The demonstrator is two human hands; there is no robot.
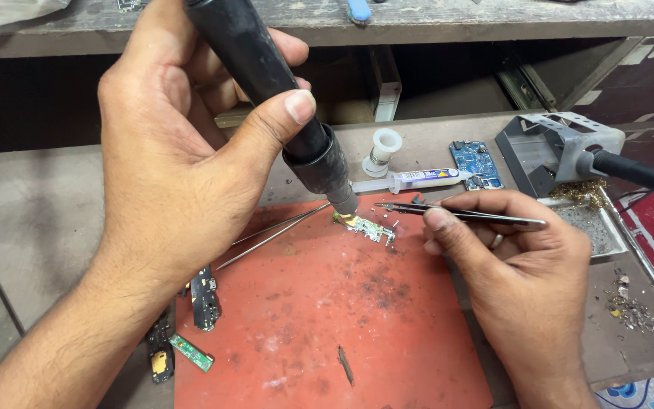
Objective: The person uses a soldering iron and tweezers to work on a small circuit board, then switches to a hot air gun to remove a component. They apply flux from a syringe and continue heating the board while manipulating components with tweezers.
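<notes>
Small green circuit board (369,229) lies on the far part of a red work mat (327,318), near the middle of the bench. The left hand (183,159) is wrapped around a black hot-air handpiece (266,83), thumb pressed along its side, and the metal nozzle (342,201) points down at the left end of the board, just above it. The right hand (520,261) pinches a pair of tweezers (456,213) between thumb and fingers; the tips reach left, ending just beyond the board's far edge.

A second pair of tweezers (274,235) lies on the mat to the left of the board. Far of the mat rest a flux syringe (418,180), a white spool (382,151) and a blue circuit board (477,163). At far right a grey iron stand (554,148) holds a soldering iron (637,173). Several dark flex boards (204,295) lie off the mat's near left edge.
</notes>
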